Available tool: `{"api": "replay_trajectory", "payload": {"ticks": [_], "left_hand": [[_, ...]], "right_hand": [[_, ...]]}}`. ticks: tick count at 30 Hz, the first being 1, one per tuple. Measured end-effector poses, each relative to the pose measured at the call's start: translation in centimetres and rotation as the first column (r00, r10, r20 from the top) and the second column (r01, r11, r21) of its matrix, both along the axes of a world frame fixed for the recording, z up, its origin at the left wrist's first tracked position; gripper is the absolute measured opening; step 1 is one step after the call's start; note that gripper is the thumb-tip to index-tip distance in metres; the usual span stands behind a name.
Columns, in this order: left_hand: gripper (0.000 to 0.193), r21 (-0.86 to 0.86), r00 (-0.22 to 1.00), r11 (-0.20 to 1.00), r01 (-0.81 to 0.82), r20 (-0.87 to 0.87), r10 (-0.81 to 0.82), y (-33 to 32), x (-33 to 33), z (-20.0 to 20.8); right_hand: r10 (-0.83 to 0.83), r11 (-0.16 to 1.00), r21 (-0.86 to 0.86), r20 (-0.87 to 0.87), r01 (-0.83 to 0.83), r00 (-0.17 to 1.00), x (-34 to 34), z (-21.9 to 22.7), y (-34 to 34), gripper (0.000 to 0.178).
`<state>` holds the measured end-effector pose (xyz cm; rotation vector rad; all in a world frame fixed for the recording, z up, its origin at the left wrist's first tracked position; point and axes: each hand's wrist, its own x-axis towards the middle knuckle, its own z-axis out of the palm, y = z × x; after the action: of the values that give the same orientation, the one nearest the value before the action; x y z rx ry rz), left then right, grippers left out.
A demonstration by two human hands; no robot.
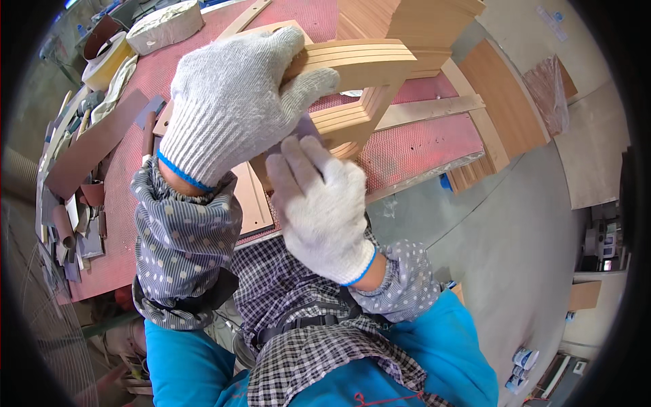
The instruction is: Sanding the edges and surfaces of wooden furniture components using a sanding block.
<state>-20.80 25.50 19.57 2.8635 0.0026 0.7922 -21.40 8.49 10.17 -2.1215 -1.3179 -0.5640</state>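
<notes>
A pale wooden frame piece (363,57) with grooved, rounded edges and an opening through it is tilted up over the table. My left hand (227,102), in a white knit glove, is closed on its upper rail, thumb on the near side. Lower down, my right hand (322,210), gloved too, presses a greyish-purple piece of sandpaper (306,127) against the frame's near edge. Most of the sandpaper and the right fingertips are hidden behind the hand and the wood.
The table (420,146) has a red textured top. Brown abrasive strips (95,149), rolled scraps and tools crowd its left side, near a white cloth roll (165,27). Stacked wooden pieces (407,24) stand at the back. Wooden boards (498,95) lie beyond the right edge.
</notes>
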Motion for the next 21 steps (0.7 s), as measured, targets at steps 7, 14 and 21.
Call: {"api": "replay_trajectory", "payload": {"ticks": [7,14,21], "left_hand": [[0.042,0.017,0.998,1.0,0.005,0.059,-0.006,0.1,-0.1,-0.4],[0.04,0.032,0.993,0.999,0.039,0.106,-0.042,-0.4,0.3,-0.6],[0.038,0.035,0.996,0.999,0.025,0.086,-0.028,-0.2,-0.3,-0.3]], "right_hand": [[-0.2,0.979,-0.023,0.094,0.203,0.975,2.9,-0.6,0.9,0.042],[-0.121,0.992,0.032,0.052,0.12,0.991,6.4,-0.8,-1.2,0.046],[-0.033,0.996,0.092,0.235,0.012,0.971,4.0,-0.3,-0.9,0.036]]}}
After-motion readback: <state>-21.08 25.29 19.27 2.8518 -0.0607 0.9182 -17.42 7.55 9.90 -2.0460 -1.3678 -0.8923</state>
